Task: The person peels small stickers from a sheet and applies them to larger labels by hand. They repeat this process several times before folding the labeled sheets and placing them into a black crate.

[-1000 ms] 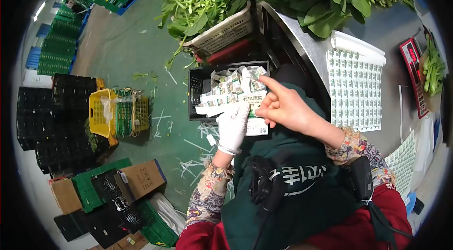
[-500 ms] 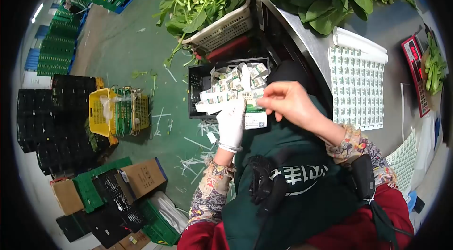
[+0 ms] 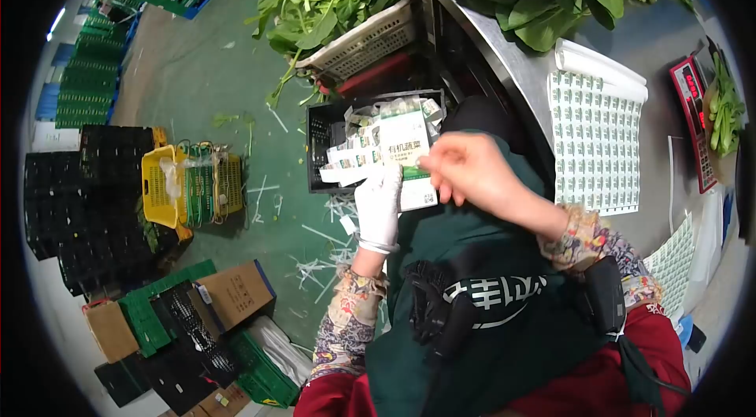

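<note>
My left hand point(image 3: 378, 208), in a white glove, is closed on a white and green printed card point(image 3: 405, 147) that stands over a black crate point(image 3: 318, 127). Bunched strips of small labels point(image 3: 361, 141) fill the crate behind the card. At the card's right edge my right hand point(image 3: 466, 173) is bare, with thumb and forefinger pinched together; anything between those fingertips is too small to make out.
A beige basket of leafy greens point(image 3: 362, 51) stands beyond the crate. The metal table point(image 3: 657, 63) on the right bears greens, a label sheet point(image 3: 596, 141) and a red scale point(image 3: 693, 122). On the floor at left are a yellow basket point(image 3: 161, 187), crates and cardboard boxes point(image 3: 239, 299).
The printed card now stands more upright and shows its front text. Both hands have shifted slightly left, and my right hand remains pinched by the card's edge.
</note>
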{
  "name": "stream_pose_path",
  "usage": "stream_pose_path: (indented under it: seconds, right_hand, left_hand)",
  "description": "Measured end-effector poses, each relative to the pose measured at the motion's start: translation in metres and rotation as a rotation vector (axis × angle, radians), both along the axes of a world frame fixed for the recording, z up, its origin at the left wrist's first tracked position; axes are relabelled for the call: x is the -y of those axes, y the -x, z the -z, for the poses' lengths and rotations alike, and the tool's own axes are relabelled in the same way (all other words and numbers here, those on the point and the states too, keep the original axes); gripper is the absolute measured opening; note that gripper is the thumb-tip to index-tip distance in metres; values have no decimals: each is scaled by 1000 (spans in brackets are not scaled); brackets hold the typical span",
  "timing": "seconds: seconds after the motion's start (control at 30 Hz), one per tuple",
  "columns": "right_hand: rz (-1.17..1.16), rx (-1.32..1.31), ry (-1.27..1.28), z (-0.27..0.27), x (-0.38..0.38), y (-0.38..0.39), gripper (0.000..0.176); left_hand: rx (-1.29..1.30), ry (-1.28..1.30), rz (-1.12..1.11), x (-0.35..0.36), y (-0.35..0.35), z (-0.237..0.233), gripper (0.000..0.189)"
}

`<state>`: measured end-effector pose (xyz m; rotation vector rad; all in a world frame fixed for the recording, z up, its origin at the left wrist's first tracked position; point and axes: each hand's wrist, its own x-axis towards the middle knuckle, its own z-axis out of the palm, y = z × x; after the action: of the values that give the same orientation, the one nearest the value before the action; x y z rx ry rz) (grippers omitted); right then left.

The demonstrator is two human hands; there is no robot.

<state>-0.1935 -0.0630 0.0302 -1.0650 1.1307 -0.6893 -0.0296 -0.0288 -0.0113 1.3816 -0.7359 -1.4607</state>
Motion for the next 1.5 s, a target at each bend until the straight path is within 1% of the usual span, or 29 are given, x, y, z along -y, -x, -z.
stream_pose_path:
  seconds: [0.03,0.07,0.1,0.17,0.2,0.23,0.3,0.33,0.37,0.43,0.47,0.5,0.53,0.6,0.7,0.73,0.8,0.83,0.9,0.93,0.97,1.03,1.1,1.17,1.23,1.37,1.43,1.47,1.5]
  right_hand:
    - [-55,-21,-23,1,-6,-4,26]
    - [-72,-157,112,11,-9,-6,27]
    - [-80,-237,229,13,-4,-3,34]
    - [-267,-898,710,69,-3,9,40]
    - [-466,-513,138,31,0,20,45]
    - [-418,-346,46,16,-2,32,44]
    - [-90,-306,-41,-1,1,58,42]
    - [34,-219,-74,-1,5,72,38]
    - [76,-127,-61,3,11,82,37]
    - [83,-97,30,-4,11,77,35]
    - [63,-54,-8,-8,9,72,32]
    - [64,-33,-14,-6,5,63,31]
    - [28,-20,-17,-5,3,55,30]
    - [5,7,-36,0,0,46,29]
    - [9,-37,19,1,-4,36,30]
    - [16,-97,137,2,-5,36,32]
    - [29,-386,509,13,-9,35,35]
    - [37,-537,697,17,-8,36,37]
    - [-120,-866,710,18,-6,42,46]
    - [-125,-819,755,16,-8,48,45]
    - [-130,-778,799,14,-8,57,44]
    - [-59,-661,919,17,-2,86,32]
    - [135,-558,895,6,8,128,26]
    - [174,-865,1134,6,30,181,23]
    - [56,-990,1213,8,52,219,24]
    - [-309,-1124,1218,10,76,233,28]
    - [-386,-1103,1261,18,85,237,25]
    - [-423,-1111,1251,20,85,239,25]
    - [-466,-1104,1254,23,86,238,24]
  left_hand:
    - [58,16,2,-2,-2,7,26]
    - [114,34,17,-3,-3,12,27]
    - [562,262,142,-3,-9,13,26]
    - [236,85,40,-4,2,-3,25]
    - [177,129,10,3,5,-4,24]
    - [116,162,-30,8,4,-5,24]
    - [69,176,-12,19,-13,20,27]
    - [-135,136,-23,20,-11,22,31]
    - [-42,162,6,18,-7,26,31]
    - [178,224,44,19,-2,33,32]
    - [19,147,33,17,9,28,32]
    - [252,239,42,22,15,29,30]
    - [162,158,71,17,19,25,24]
    - [61,96,66,13,38,0,26]
    - [88,130,84,11,38,2,27]
    - [98,142,91,11,40,-2,26]
    - [106,168,60,9,41,-2,22]
    - [219,218,74,9,42,0,23]
    - [432,331,114,9,45,0,26]
    - [323,93,237,10,39,-10,28]
    - [302,48,215,10,41,-6,29]
    - [75,16,180,13,39,5,29]
    - [114,31,136,19,32,11,31]
    - [99,-11,141,25,19,22,31]
    - [288,-78,179,31,10,31,33]
    - [1256,126,292,46,22,32,30]
    - [1456,224,220,51,38,27,26]
    - [1476,187,243,54,47,22,27]
    - [1386,311,224,55,60,10,27]
